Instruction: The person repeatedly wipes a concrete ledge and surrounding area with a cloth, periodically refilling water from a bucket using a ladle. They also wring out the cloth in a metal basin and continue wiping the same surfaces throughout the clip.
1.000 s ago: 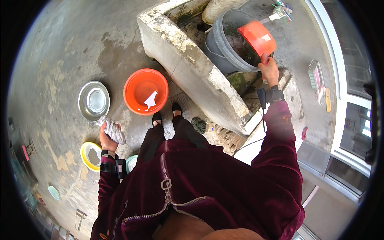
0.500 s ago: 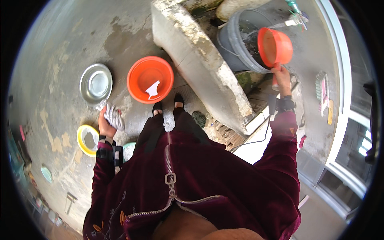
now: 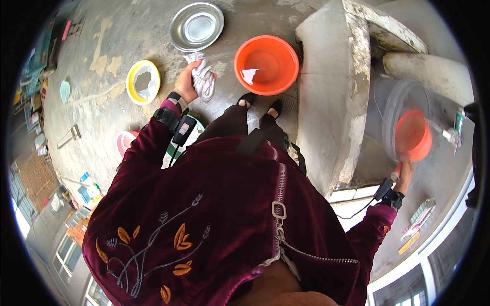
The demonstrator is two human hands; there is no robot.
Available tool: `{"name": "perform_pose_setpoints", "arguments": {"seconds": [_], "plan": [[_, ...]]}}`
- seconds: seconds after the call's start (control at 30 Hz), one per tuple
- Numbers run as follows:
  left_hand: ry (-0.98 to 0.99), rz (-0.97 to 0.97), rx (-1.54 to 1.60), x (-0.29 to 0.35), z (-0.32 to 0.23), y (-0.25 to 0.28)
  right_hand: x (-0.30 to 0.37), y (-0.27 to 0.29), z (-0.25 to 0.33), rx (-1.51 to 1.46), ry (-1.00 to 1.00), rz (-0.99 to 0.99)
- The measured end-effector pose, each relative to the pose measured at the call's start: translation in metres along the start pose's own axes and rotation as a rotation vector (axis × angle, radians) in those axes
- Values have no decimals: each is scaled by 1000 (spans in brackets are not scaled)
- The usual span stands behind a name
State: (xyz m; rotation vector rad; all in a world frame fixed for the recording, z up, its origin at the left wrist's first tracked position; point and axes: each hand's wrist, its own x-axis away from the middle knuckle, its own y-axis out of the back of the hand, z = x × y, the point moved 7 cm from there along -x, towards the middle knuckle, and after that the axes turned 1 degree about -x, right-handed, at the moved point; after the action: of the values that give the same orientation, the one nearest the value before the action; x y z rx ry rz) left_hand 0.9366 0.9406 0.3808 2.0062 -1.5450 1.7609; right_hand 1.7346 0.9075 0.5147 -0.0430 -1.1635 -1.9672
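Observation:
My left hand (image 3: 187, 84) is closed round a bunched, damp-looking greyish-white cloth (image 3: 204, 80), held out over the floor between the metal basin and the orange-red basin (image 3: 279, 64). A patch of white reflection shows in that orange-red basin. Far to the right, my right hand (image 3: 405, 174) grips the handle of a red plastic water dipper (image 3: 417, 136). The dipper is tilted at the near right rim of a large grey bucket (image 3: 389, 109). Blur hides how much water the dipper holds, and the bucket's inside is hard to make out.
A pale concrete wall (image 3: 326, 92) stands between the floor basins and the bucket. A silver metal basin (image 3: 174, 30), a yellow-rimmed basin (image 3: 129, 87), a pink basin (image 3: 123, 142) and a green one (image 3: 200, 128) sit on the floor. A brush (image 3: 420, 217) lies at the right.
My view has turned, so the basins appear higher and further right. The dipper still hangs by the bucket's rim, now blurred and tilted differently. Both hands keep their hold.

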Motion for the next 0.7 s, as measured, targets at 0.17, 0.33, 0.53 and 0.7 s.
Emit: {"name": "perform_pose_setpoints", "arguments": {"seconds": [0.17,0.33,0.53,0.7], "plan": [[-18,27,59,3,3,-2,-1,-6,6,-113,-5,100],[-18,-42,102,4,6,3,-5,-16,9,-219,-90,232],[-53,-42,115,6,6,5,-6,-29,5,-317,-241,346],[-57,12,104,8,5,-1,-6,-25,0,-430,-260,328]]}}
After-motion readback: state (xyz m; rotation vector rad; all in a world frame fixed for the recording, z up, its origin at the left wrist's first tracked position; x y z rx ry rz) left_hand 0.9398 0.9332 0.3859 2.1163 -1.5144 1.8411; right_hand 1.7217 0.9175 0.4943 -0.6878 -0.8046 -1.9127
